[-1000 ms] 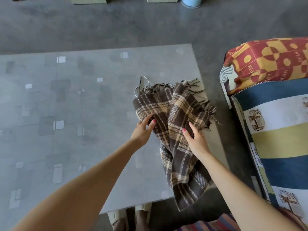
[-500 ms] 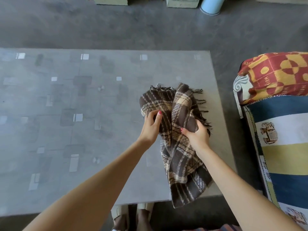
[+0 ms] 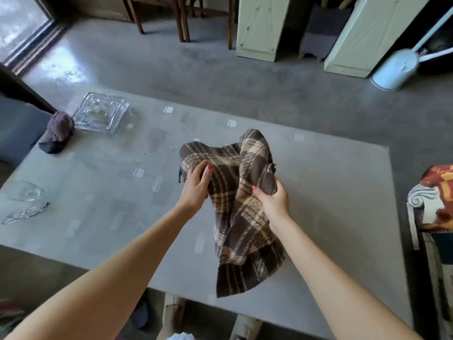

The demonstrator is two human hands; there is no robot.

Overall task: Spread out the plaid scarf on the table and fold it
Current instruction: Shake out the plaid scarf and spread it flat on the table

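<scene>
The brown and cream plaid scarf [image 3: 242, 217] is bunched up and held above the grey table [image 3: 343, 192], its lower end hanging down toward the near edge. My left hand [image 3: 196, 187] grips the scarf's left side with thumb on top. My right hand [image 3: 273, 201] clutches a fold on its right side. The fringe is mostly hidden in the folds.
A cut-glass dish [image 3: 100, 114] and a dark crumpled cloth [image 3: 57, 133] sit at the table's far left. A fallen glass [image 3: 25, 192] lies at the left edge. A patterned sofa arm [image 3: 436, 200] stands at the right; chairs and pale cabinets [image 3: 259, 28] beyond.
Both hands have lifted the scarf and gathered it toward the table's middle. The view has tilted up, bringing the glass dish, cloth and far furniture into sight.
</scene>
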